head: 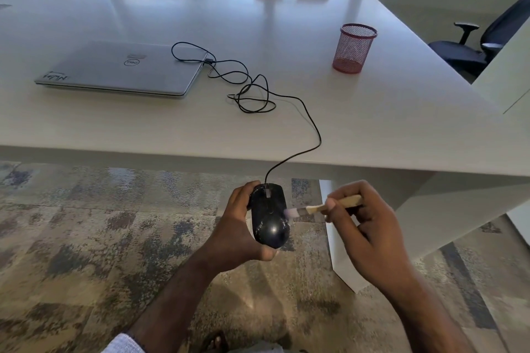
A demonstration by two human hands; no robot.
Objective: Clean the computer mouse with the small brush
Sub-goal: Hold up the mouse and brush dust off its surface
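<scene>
My left hand [236, 229] holds a black wired computer mouse [269, 216] from its left side and below, in the air in front of the table edge. The mouse's top carries pale dust streaks. My right hand [364, 226] pinches a small brush with a pale wooden handle [342, 203]. Its light bristles [292, 212] touch the mouse's right side, slightly blurred. The mouse's black cable [315, 129] rises over the table edge and loops across the table to the laptop.
A shut silver laptop [120, 69] lies at the left of the white table [401, 112]. A red mesh pen cup [353, 48] stands at the right. Chairs sit behind the table, and a black office chair [470, 46] is at far right. Patterned carpet lies below.
</scene>
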